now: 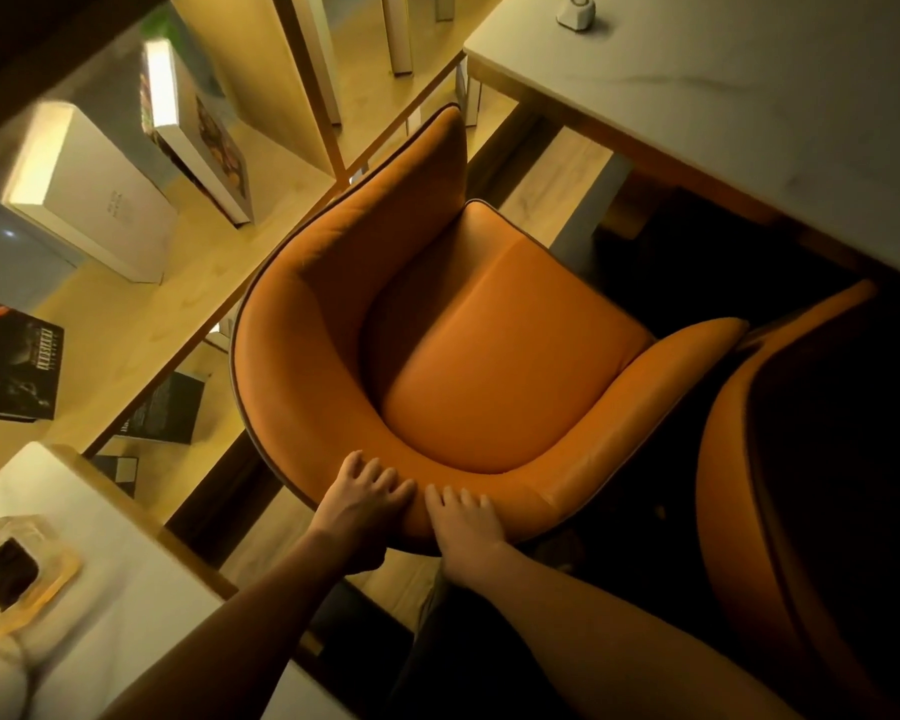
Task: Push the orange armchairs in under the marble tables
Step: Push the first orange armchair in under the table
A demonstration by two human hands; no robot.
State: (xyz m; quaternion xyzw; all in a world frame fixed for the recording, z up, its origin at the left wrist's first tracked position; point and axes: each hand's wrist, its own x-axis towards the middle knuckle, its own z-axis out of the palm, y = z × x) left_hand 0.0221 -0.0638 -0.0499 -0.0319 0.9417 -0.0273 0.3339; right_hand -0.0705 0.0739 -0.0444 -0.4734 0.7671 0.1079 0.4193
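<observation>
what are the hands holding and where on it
Both the left hand and right hand grip the orange armchair at the top edge of its curved backrest, side by side.

A pale wood floor ran through the room under warm yellowish light. Left of it stood a metal-framed shelf with lit compartments. White boxes and dark books stood on the shelf. Below the shelf, a glass ashtray lay on a white surface.
</observation>
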